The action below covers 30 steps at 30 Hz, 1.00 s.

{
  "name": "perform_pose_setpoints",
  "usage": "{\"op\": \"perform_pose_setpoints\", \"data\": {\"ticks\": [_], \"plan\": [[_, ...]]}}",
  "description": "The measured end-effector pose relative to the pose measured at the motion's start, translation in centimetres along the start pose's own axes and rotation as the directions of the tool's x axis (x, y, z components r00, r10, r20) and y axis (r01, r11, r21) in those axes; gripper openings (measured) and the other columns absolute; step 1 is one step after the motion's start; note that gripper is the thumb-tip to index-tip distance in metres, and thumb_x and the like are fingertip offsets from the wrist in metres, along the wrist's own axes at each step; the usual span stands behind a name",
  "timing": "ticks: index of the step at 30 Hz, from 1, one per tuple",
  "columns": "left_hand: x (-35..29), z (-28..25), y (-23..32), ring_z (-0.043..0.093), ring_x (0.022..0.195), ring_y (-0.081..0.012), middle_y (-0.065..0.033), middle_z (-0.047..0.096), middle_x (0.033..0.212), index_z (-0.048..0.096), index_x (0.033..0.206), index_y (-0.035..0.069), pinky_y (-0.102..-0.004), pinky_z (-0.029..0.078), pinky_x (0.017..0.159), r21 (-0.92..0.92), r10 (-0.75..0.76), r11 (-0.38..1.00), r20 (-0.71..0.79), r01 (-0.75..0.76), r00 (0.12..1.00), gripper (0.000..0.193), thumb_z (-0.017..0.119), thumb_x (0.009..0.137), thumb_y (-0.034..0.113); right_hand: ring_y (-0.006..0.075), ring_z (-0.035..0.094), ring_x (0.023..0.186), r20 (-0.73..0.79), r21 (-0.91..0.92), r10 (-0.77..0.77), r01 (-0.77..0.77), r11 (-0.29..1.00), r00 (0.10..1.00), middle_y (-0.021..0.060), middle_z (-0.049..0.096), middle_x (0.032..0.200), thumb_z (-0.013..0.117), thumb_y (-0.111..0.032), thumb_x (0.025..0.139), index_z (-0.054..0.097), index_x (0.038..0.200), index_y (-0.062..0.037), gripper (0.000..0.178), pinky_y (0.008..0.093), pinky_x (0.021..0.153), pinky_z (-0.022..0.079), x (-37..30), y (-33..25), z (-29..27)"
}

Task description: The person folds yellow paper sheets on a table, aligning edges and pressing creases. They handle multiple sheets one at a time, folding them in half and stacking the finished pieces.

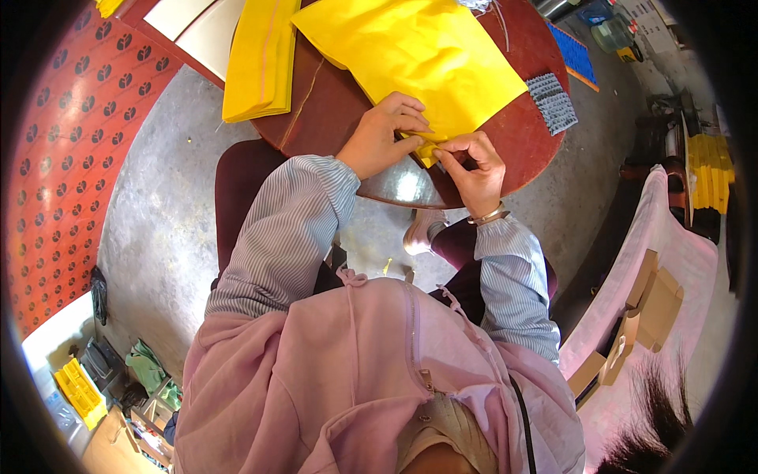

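Observation:
A large yellow fabric piece (430, 59), which looks like a flat bag, lies across the dark red round table (525, 154). Its near corner is bunched up between my hands. With thumb and fingers, my left hand (387, 134) pinches the near edge of the fabric. Close beside it, my right hand (475, 167) grips the folded corner between thumb and forefinger. The fingertips of both hands almost meet, and the small fold between them is partly hidden. Left of the piece, a stack of folded yellow fabric (264, 59) overhangs the table's edge.
A grey ridged pad (553, 104) sits at the table's right edge. Beyond it is a blue panel (572, 54). To the right, an opened cardboard box (655, 304) rests on a pink cloth (624, 316). A red patterned sheet (87, 134) stands at the left.

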<state>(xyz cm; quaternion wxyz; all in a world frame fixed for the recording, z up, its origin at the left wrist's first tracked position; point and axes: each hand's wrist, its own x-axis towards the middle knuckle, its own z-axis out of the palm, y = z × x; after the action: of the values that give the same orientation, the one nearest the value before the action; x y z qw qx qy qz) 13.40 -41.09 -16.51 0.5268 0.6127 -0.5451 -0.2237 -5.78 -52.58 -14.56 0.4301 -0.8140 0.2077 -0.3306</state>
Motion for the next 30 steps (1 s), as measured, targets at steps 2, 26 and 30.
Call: {"op": "perform_pose_setpoints", "data": {"ticks": [2,26,30], "plan": [[0.0,0.1,-0.1,0.069,0.119,-0.0263,-0.0137,0.065,0.13,0.079,0.107,0.0,-0.0357,0.054,0.103,-0.006,-0.013,1.0,-0.013,0.013,1.0,0.019,0.079,0.089,0.004,0.0107,0.065,0.074,-0.002,-0.042,-0.007,0.007,0.999,1.0,0.0046,0.068,0.092,0.087,0.0,0.085,0.077,0.098,-0.0034,0.017,0.0244,0.066,0.054,-0.1,-0.1,0.1],[0.0,-1.0,0.1,0.064,0.127,-0.0275,-0.0121,0.063,0.132,0.079,0.112,0.004,-0.0384,0.052,0.108,0.003,-0.015,1.0,0.06,0.015,0.998,0.027,0.076,0.085,0.004,0.0088,0.065,0.074,0.015,0.046,0.04,-0.041,0.998,0.999,0.0028,0.068,0.09,0.087,0.001,0.086,0.079,0.095,-0.0015,0.013,0.0231,0.065,0.052,-0.1,0.2,0.0],[0.1,-0.8,0.0,0.066,0.124,-0.0268,-0.0119,0.064,0.132,0.079,0.109,0.003,-0.0376,0.054,0.105,0.006,0.013,1.0,0.041,-0.013,0.999,0.022,0.078,0.087,0.004,0.008,0.064,0.073,0.01,0.02,0.04,-0.04,0.999,0.999,0.0027,0.068,0.09,0.087,0.001,0.085,0.077,0.094,-0.0016,0.013,0.0228,0.064,0.052,0.0,0.0,0.1]]}}
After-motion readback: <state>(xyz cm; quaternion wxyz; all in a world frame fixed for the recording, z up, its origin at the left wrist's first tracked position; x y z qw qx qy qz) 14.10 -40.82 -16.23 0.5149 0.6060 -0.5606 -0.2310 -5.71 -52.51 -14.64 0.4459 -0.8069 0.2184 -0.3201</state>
